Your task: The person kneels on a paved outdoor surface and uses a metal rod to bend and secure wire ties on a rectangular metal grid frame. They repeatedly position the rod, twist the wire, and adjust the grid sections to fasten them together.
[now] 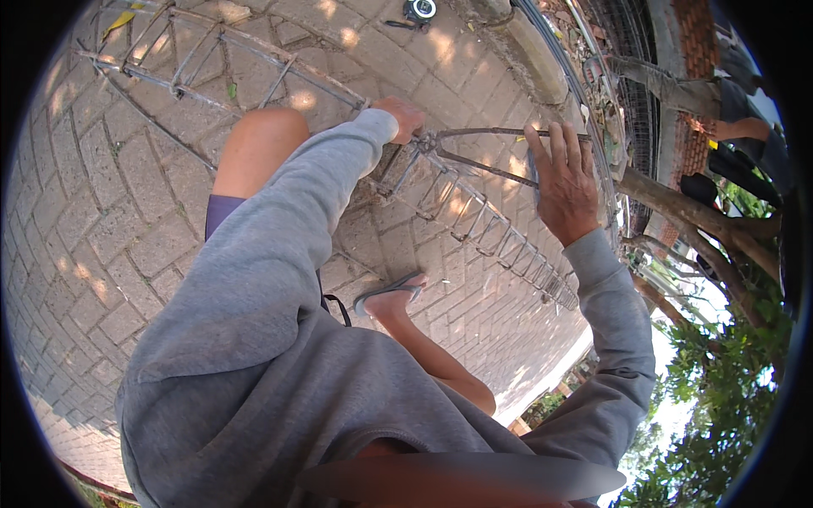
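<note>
1. Curled closed around a bar of the steel-bar frame (487,203), the left hand (404,118) sits at twelve o'clock, wrist bent, its fingertips partly hidden from view.
2. Right hand (566,186), at two o'clock: opened out, fingers nearly straight and lying across the end of one handle of the long-handled pincers (483,131); it is not wrapped round them. How the thumb sits cannot be told.
3. Those pincers lie at one o'clock, between the hands, their two handles spread in a narrow V that widens toward the right hand. Their head is just beside the left hand, at the frame; whether it bites on a bar cannot be made out.
4. Ladder-like bars of the frame reach from between ten and eleven o'clock, past the left hand, and on toward three o'clock.
5. Below the frame is grey block paving (110,229). A bare knee (262,140) shows at ten o'clock, and a sandalled foot (391,303) just below the centre, toward six.
6. At twelve o'clock, near the top edge, lies a round black-and-white object (419,10). A tree trunk (686,207) leans in at three.
</note>
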Demonstrator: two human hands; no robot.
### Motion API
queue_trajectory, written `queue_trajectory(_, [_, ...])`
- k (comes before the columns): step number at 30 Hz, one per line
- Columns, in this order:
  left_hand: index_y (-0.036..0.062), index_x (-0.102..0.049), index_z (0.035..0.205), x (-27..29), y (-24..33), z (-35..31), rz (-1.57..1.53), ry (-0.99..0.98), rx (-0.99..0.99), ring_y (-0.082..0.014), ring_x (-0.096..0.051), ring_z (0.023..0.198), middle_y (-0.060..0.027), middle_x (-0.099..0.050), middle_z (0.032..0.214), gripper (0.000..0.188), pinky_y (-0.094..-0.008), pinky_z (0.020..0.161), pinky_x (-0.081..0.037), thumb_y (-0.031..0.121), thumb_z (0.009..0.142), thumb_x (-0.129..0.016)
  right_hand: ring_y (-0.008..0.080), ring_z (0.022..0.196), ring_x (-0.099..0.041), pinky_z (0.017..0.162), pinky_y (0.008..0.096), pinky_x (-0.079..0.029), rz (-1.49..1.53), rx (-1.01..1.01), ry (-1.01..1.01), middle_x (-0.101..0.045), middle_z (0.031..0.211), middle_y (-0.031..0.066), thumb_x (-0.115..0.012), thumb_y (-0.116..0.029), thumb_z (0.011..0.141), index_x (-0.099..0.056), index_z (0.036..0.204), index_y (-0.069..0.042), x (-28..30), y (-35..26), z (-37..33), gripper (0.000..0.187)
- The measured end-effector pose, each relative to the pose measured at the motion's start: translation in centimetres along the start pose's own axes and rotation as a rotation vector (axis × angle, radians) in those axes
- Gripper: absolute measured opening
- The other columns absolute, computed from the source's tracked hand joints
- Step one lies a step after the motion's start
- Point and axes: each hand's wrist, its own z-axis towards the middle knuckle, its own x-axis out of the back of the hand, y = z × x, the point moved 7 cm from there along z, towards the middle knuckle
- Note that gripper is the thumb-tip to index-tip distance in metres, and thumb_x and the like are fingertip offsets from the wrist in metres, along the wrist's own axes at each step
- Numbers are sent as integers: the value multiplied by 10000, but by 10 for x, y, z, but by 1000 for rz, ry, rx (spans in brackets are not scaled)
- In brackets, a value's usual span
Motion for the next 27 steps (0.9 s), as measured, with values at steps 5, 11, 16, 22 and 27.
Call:
queue_trajectory(5, [74, -669, 1249, -2, 0, 3, 29, 10, -8, -317, -624, 1245, -133, -657, 1340, 341, -449, 1033, -511, 142, 919, -622, 325, 1421, -389, 1149, 481, -372, -42, 17, -7, -474, 1435, 126, -582, -73, 878, -448, 1520, -145, 3, -1, 5, 660])
queue_trajectory(11, [77, -677, 1250, -2, -1, 3, 38, -2, 29, -316, -621, 1253, -130, -650, 1358, 350, -451, 1033, -510, 134, 907, -632, 315, 1409, -396, 1158, 465, -362, -133, 88, -29, -488, 1393, 128, -576, -116, 914, -482, 1490, -136, 7, 5, 24, 583])
queue_trajectory(16, [90, -677, 1239, 3, 2, -3, 4, -14, 33, -336, -617, 1241, -139, -661, 1320, 352, -458, 1026, -508, 118, 898, -596, 308, 1390, -418, 1129, 446, -385, -176, 105, -45, -495, 1380, 130, -575, -121, 920, -496, 1466, -120, 5, 3, 31, 552])
queue_trajectory(22, [72, -662, 1215, 2, 0, -2, 19, 21, -5, -348, -610, 1237, -146, -659, 1304, 345, -478, 1024, -499, 117, 880, -595, 251, 1190, -541, 961, 410, -447, -129, 98, -344, -602, 1143, 72, -593, -125, 896, -629, 1254, -92, -12, 16, 38, 362])
queue_trajectory(27, [72, -670, 1174, 1, 0, 3, 3, 61, -36, -346, -628, 1207, -147, -671, 1271, 317, -474, 1006, -509, 128, 867, -613, 218, 1100, -579, 892, 400, -462, -139, 154, -255, -640, 993, 34, -603, -112, 877, -669, 1167, -97, -11, 21, 37, 298])
